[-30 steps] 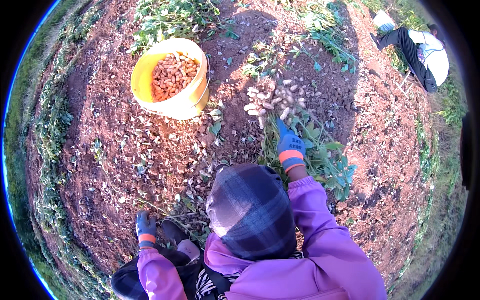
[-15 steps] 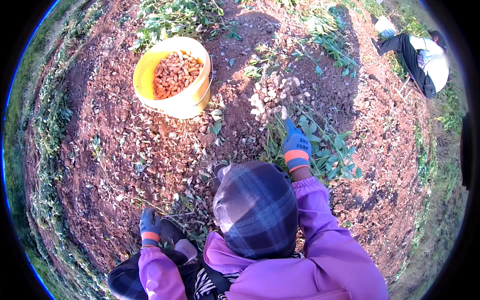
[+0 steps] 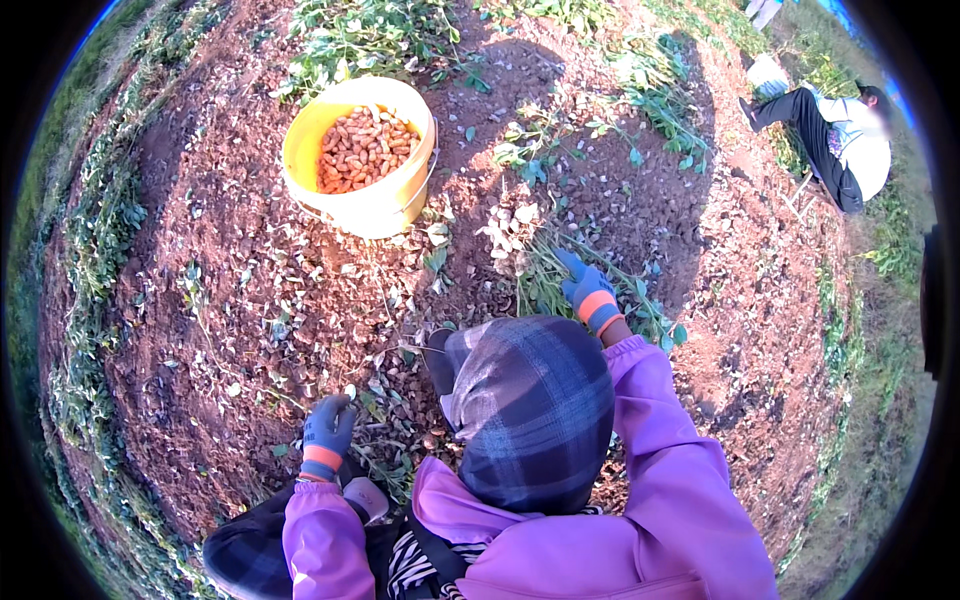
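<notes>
My right hand (image 3: 588, 287), in a blue-grey glove with an orange cuff, is closed around the leafy stems of peanut plants (image 3: 545, 275) on the ground. Clustered pale peanuts (image 3: 510, 230) show at the root end, just left of and beyond this hand. My left hand (image 3: 328, 428), gloved alike, hovers over the soil beside my bent left knee. Its fingers are curled in, and whatever they may hold is hidden. Beyond both hands stands a yellow bucket (image 3: 365, 212), partly filled with loose peanuts (image 3: 365, 150).
Pulled green plants (image 3: 370, 45) lie behind the bucket, and more (image 3: 660, 100) lie at the far right. Dry leaves litter the reddish soil (image 3: 230, 330). A person (image 3: 850, 140) sits low at the right, near a white sack (image 3: 768, 77). Another person's legs (image 3: 764, 10) show at the top.
My right hand has shifted from the peanut cluster onto the stems, and the cluster has moved left and nearer. My left hand has risen forward and to the right, its fingers curling.
</notes>
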Action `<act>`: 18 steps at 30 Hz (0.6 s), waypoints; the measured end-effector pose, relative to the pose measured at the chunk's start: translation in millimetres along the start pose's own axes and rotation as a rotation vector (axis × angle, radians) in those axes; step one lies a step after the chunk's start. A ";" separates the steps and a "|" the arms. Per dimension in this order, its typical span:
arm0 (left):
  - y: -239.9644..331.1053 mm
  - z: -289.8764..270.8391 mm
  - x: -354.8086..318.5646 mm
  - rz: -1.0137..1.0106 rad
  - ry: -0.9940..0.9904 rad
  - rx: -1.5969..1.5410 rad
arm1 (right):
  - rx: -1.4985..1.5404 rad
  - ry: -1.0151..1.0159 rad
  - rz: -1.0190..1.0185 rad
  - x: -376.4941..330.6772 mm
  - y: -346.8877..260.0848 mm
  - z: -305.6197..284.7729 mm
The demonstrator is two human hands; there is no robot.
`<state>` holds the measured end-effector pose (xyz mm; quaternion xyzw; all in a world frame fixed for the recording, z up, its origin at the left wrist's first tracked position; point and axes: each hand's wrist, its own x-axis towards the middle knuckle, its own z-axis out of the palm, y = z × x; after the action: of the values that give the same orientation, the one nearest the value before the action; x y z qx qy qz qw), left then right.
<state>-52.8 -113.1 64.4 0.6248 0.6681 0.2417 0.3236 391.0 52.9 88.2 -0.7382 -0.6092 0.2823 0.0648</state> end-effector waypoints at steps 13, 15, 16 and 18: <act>122.1 65.3 77.7 -0.004 -0.298 -0.797 | 0.183 -0.193 -0.421 -24.0 -65.1 13.4; 118.8 77.6 85.0 -0.060 -0.238 -0.968 | 0.207 -0.296 -0.467 -28.8 -89.1 12.6; 120.9 80.4 90.6 -0.128 -0.188 -0.966 | 0.266 -0.357 -0.501 -35.2 -101.2 11.7; 113.1 81.8 98.7 -0.297 -0.113 -1.105 | 0.318 -0.423 -0.581 -41.5 -121.3 14.6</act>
<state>83.1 -10.4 78.7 0.2745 0.5050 0.4730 0.6678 275.0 40.7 143.4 -0.4414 -0.7412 0.4891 0.1287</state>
